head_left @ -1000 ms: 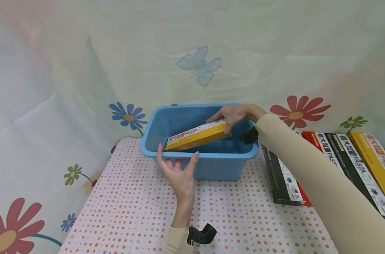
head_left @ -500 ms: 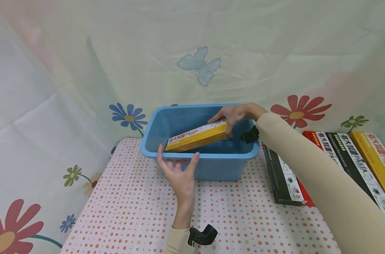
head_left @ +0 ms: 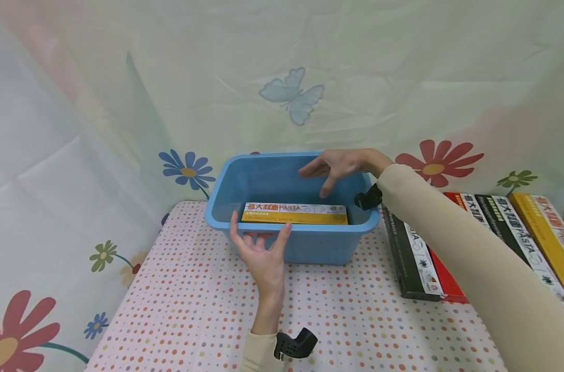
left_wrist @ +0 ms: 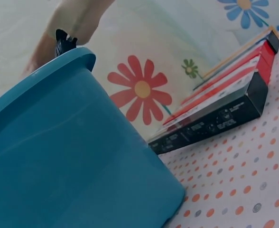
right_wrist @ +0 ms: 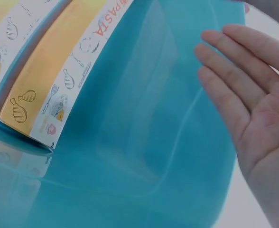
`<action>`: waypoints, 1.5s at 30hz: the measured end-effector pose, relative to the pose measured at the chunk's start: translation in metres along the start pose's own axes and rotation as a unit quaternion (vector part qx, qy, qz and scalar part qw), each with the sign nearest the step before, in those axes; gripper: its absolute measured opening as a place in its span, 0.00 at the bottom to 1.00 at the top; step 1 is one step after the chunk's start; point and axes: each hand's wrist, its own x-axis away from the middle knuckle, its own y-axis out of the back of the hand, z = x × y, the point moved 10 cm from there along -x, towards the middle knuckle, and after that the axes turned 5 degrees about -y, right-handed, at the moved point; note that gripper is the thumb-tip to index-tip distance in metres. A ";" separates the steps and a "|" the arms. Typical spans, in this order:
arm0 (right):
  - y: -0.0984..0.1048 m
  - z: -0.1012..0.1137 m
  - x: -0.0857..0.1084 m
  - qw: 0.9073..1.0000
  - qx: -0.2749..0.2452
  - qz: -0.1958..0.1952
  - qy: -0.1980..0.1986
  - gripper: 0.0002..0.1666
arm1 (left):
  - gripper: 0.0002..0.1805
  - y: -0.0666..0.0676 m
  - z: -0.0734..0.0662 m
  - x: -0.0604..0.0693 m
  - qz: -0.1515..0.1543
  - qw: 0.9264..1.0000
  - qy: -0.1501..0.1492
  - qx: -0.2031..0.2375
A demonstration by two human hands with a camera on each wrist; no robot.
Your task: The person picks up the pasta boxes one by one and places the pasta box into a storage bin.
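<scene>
Left hand (head_left: 263, 263) holds near rim of blue rectangular plastic bin (head_left: 321, 245): thumb and one finger over edge, middle fingers bent under. Yellow-and-white cardboard pasta box (head_left: 294, 217) lies flat inside, along bin's near wall. Right hand (head_left: 339, 163) is released, fingers extended, above bin's right half, clear of box. Long black (head_left: 402, 263), red and yellow cardboard boxes lie toward right edge of polka-dot-covered table (head_left: 179, 310). Pale flower-print sheet (head_left: 193, 88) behind.

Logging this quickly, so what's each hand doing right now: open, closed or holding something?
Left hand: holding the blue tub.
Right hand: open, holding nothing.
</scene>
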 end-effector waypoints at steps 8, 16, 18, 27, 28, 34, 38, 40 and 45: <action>0.001 0.032 0.030 0.995 -0.014 -0.051 0.079 0.39 | 0.58 0.001 0.003 -0.001 -0.003 1.000 0.003 -0.001; 0.014 0.031 0.104 0.976 -0.042 -0.200 0.074 0.34 | 0.58 0.000 0.007 -0.003 -0.002 1.000 -0.001 0.005; 0.014 0.028 0.123 0.968 -0.043 -0.237 0.068 0.33 | 0.58 -0.001 0.008 -0.005 -0.001 1.000 -0.003 0.005; -0.010 -0.024 0.200 0.922 -0.048 -0.383 0.011 0.35 | 0.59 0.001 0.011 -0.006 0.000 1.000 -0.001 -0.003; -0.014 -0.032 0.208 0.915 -0.053 -0.400 0.006 0.35 | 0.59 0.001 0.011 -0.006 0.000 1.000 -0.002 -0.004; -0.049 -0.079 0.248 0.871 -0.105 -0.479 -0.037 0.35 | 0.58 0.000 0.011 -0.005 0.002 1.000 -0.001 -0.006; -0.080 -0.109 0.254 0.844 -0.150 -0.509 -0.075 0.37 | 0.58 0.000 0.012 -0.005 0.002 1.000 0.003 -0.006; -0.095 -0.122 0.250 0.835 -0.163 -0.517 -0.097 0.38 | 0.58 0.000 0.012 -0.005 0.002 1.000 0.003 -0.005; -0.127 -0.145 0.231 0.832 -0.176 -0.505 -0.148 0.43 | 0.58 -0.001 0.011 -0.005 0.001 1.000 0.004 -0.004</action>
